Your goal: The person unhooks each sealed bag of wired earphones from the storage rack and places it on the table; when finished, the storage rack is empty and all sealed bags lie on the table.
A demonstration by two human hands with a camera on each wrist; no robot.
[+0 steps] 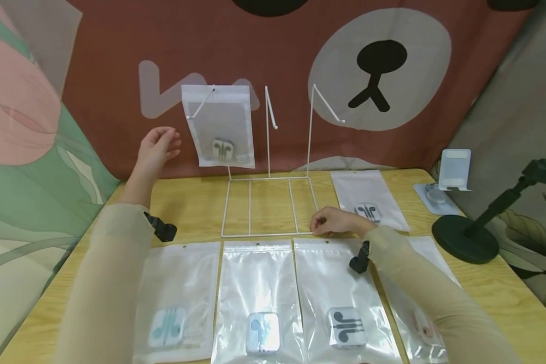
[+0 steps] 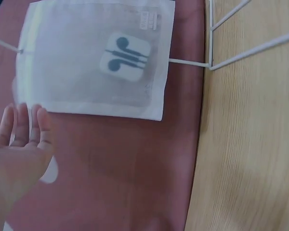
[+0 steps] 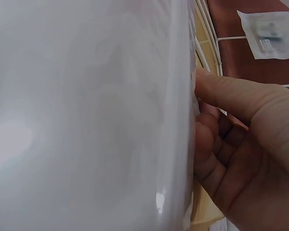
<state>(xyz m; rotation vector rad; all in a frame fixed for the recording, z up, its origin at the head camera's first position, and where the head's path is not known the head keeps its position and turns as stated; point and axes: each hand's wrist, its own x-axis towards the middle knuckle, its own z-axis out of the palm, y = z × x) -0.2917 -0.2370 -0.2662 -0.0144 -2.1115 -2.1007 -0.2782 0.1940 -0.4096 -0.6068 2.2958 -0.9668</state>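
Note:
A white wire display rack [image 1: 268, 235] with several hooks stands on the table. From its left hook hangs a frosted zip pouch [image 1: 218, 114] holding a small case of earphones [image 2: 125, 57]. My left hand [image 1: 158, 146] is raised just left of that pouch, fingers loosely extended and holding nothing. At the rack's front right corner, my right hand [image 1: 334, 221] pinches the base wire between thumb and curled fingers, its fingertips partly hidden. The top of a flat-lying pouch [image 1: 314, 283] with earphones inside is close below this hand; its shiny surface fills much of the right wrist view.
Along the front lie more earphone pouches, including a left one [image 1: 182, 278], a middle one [image 1: 258, 283] and one partly under the right sleeve. Another pouch [image 1: 368, 189] lies right of the rack. A phone stand [image 1: 455, 169] and a dark round-based stand [image 1: 464, 237] stand farther right.

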